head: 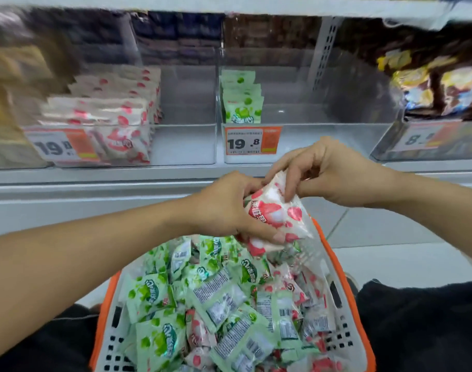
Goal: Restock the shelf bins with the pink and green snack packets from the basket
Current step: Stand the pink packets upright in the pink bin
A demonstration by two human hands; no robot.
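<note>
A white basket with an orange rim (365,342) sits between my knees, full of several green packets (159,342) and pink packets (296,288). Above its far end both hands hold a small stack of pink packets (272,210). My left hand (224,208) grips the stack from the left and below. My right hand (320,173) pinches its top edge from the right. On the shelf, the left clear bin (186,146) holds pink packets (116,116) on its left side. The right clear bin (323,138) holds a short row of green packets (241,103) at its left end.
Orange price tags (252,142) reading 19.8 hang on the bin fronts. A bin of yellow and brown bags (439,84) stands at the right, and blurred tan goods sit at the far left. The grey shelf edge (95,181) runs below the bins.
</note>
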